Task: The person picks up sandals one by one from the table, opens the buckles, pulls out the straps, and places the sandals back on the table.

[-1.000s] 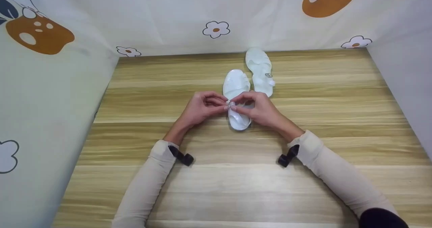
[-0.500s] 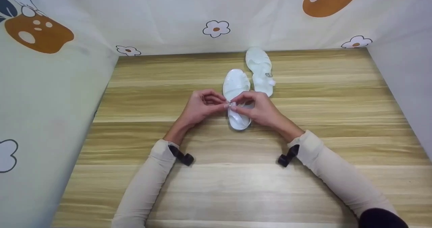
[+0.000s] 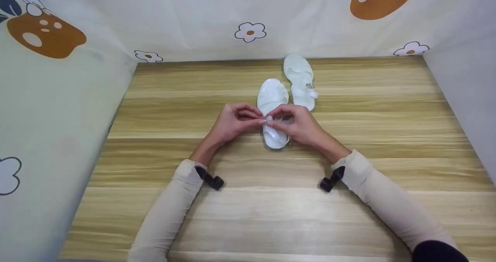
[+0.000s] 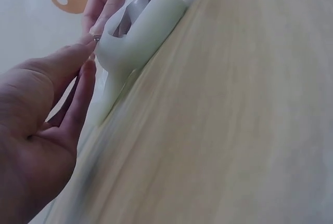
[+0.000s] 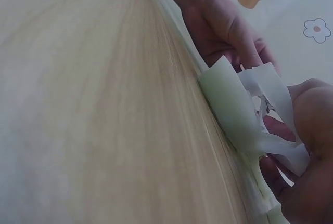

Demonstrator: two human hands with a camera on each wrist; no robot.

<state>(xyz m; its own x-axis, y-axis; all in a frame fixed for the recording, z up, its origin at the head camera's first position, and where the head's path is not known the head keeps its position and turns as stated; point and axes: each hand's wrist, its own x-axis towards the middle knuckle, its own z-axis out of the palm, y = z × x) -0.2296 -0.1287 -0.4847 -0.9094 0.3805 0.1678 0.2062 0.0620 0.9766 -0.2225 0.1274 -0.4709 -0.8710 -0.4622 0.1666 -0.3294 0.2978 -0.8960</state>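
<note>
A white sandal (image 3: pixel 272 93) lies sole down on the wooden surface, toe pointing away, between both hands. At its left side my left hand (image 3: pixel 232 123) pinches a small metal buckle (image 4: pixel 97 38) between thumb and fingertips. From the other side my right hand (image 3: pixel 301 125) pinches the sandal's ankle strap (image 5: pixel 277 86) close to the left fingertips. The fingers hide part of the strap, so I cannot tell whether it passes through the buckle. The matching white sandal (image 3: pixel 299 74) lies beyond, slightly right, with a metal buckle (image 3: pixel 310 85) on its side; no hand touches it.
The wood-grain tabletop (image 3: pixel 255 211) spreads around the sandals and under the forearms. A cream cloth (image 3: pixel 201 25) printed with flowers and orange fruit rises behind it and at the left. Black wrist cameras (image 3: pixel 213 181) are strapped at both sleeve cuffs.
</note>
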